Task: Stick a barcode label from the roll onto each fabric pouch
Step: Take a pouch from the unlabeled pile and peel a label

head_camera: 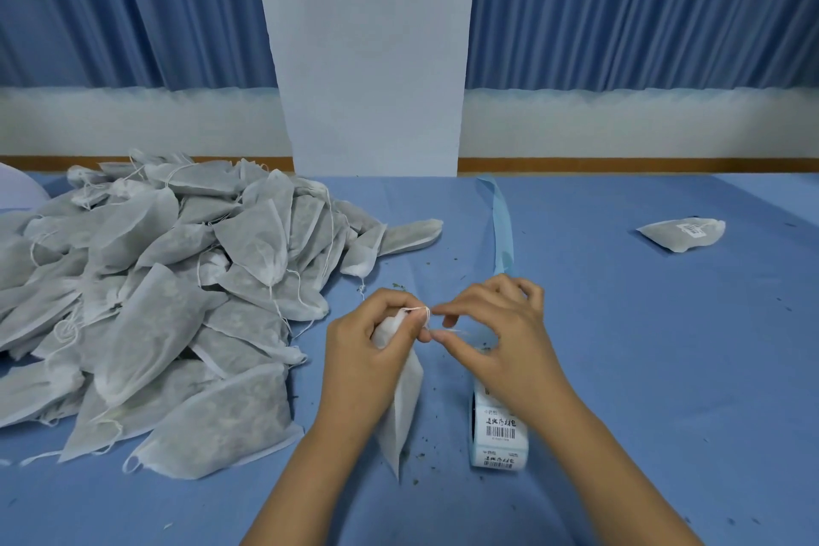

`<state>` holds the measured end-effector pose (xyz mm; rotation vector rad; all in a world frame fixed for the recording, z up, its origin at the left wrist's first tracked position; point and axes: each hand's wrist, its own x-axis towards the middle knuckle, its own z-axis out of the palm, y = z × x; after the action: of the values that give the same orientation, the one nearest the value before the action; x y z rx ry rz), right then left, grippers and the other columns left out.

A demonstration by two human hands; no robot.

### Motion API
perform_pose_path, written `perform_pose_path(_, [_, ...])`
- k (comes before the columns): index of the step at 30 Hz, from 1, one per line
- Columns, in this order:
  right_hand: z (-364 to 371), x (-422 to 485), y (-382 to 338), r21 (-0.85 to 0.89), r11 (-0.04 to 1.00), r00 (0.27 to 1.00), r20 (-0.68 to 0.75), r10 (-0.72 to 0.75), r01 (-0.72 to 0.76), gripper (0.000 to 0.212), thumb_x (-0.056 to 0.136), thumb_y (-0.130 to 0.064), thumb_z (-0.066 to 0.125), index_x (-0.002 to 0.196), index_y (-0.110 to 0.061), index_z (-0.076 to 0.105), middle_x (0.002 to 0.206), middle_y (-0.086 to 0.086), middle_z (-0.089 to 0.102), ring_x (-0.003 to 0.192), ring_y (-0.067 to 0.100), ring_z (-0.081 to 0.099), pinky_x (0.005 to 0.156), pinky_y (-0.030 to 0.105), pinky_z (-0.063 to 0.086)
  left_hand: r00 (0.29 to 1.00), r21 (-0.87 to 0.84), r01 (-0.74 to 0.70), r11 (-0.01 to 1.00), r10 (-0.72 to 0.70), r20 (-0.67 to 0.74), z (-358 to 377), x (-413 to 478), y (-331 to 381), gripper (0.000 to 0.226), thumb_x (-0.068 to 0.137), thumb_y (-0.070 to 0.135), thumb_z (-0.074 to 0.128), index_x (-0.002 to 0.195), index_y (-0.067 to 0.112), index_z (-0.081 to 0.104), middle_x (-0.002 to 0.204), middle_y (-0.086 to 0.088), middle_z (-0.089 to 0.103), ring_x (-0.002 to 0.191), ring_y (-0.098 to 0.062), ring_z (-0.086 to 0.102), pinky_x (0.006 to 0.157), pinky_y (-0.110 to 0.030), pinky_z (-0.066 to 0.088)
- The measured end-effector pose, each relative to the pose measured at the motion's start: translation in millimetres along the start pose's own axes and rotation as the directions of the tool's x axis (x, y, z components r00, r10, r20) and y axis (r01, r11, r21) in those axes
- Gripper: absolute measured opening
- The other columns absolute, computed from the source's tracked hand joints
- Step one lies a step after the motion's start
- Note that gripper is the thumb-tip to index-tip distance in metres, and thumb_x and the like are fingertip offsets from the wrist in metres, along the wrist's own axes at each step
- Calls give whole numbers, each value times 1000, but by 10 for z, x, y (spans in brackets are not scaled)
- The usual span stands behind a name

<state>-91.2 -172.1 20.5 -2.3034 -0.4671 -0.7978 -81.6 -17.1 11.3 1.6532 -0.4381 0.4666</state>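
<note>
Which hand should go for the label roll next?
Right, likely: the label roll lies just beneath the right hand, which only pinches the drawstring; the left hand grips the pouch.

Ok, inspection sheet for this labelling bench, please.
Surface: blue-covered table, flecked with dark crumbs.
Job's things: pouch pile at left; held pouch upright at centre; label roll lying beside it; labelled pouch far right.
Clutter: blue liner strip lying beyond the hands, toward the back edge.
Hands: left hand grips the held pouch's neck; right hand pinches its drawstring.
Cables: nothing seen.
Surroundings: blue curtains, pale pillar behind the table.
</note>
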Motion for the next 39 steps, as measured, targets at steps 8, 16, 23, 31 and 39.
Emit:
perform_pose_path(8, [1,-7,-66,204,970,990,-18,138,-131,20,80,-25,76,70,-36,62,83,-26,62,98,-3,49,98,16,17,997,13,76,997,-76,22,9,9,-11,19,86,10,72,74,25,70,77,12,70,77,-2,64,71,-8,43])
perform_pose_path(16, [-2,9,-42,114,987,991,-63,119,-112,11,82,-28,62,73,-23,64,76,-16,62,91,4,49,95,20,20,895,-215,394,894,-320,309,-7,33,60,17,79,32,68,65,24,72,62,14,62,58,3,54,60,-11,40])
perform_pose_path(23, [-28,11,-81,6,1000,990,-140,-27,28,21,84,-41,60,85,-22,68,84,-17,64,90,3,50,95,30,24,868,-278,494,824,-447,216,-18,40,12,17,80,30,70,69,19,76,62,13,65,59,4,58,64,-18,40])
perform_pose_path(31, [7,9,-25,-143,978,965,-193,-176,150,21,86,-33,62,72,-20,69,76,-16,66,83,5,52,93,29,25,874,-231,460,858,-391,288,-17,33,-12,19,74,41,68,75,26,79,62,17,65,60,8,59,58,-4,41])
perform_pose_path(39, [11,15,53,-58,998,982,-189,-9,-2,17,91,-21,52,78,-16,62,80,-10,61,83,8,51,93,27,23,899,-173,407,897,-359,251,-31,58,-29,19,89,19,64,82,30,78,74,10,67,76,1,61,78,-16,42])
